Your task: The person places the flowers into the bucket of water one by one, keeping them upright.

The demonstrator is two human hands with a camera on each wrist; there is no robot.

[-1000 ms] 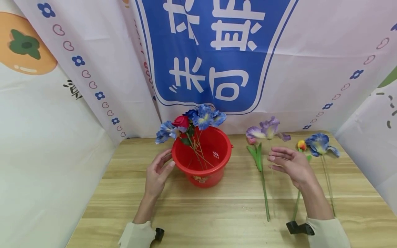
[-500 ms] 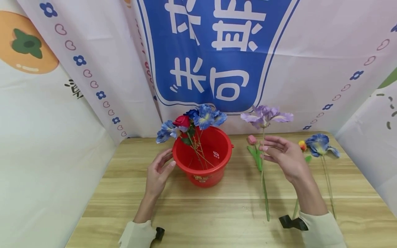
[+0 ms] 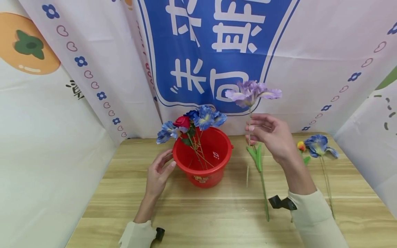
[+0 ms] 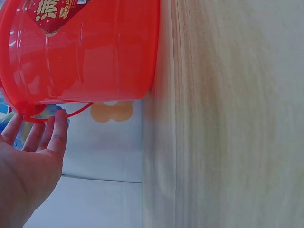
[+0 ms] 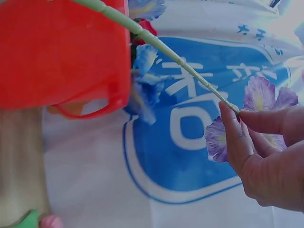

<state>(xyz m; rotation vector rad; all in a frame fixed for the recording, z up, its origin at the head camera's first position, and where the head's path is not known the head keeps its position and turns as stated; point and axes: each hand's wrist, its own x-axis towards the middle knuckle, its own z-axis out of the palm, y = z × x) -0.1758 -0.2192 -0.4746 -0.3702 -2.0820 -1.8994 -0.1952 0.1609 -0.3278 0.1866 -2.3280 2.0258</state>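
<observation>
A red plastic bucket (image 3: 207,179) stands upright on the wooden table. Blue irises (image 3: 204,117), a red rose (image 3: 182,122) and a dark blue bloom lean inside it toward the back left. My left hand (image 3: 159,175) rests at the bucket's left rim, fingers lightly bent; in the left wrist view its fingertips reach the rim and the thin red handle (image 4: 80,110). Between thumb and fingers my right hand (image 3: 273,139) pinches the stem of a purple artificial iris (image 3: 252,93), held upright above the table, right of the bucket. In the right wrist view its green stem (image 5: 164,48) crosses before the bucket.
A pink tulip with green leaves (image 3: 258,160) lies on the table (image 3: 198,213) right of the bucket. Farther right lie a blue iris (image 3: 318,145) and a small yellow-red flower (image 3: 301,146). A white printed cloth (image 3: 310,79) hangs behind the table.
My right hand has taken hold of the purple iris, raised it off the table and moved it up and left toward the bucket. The left hand and the bucket have stayed in place.
</observation>
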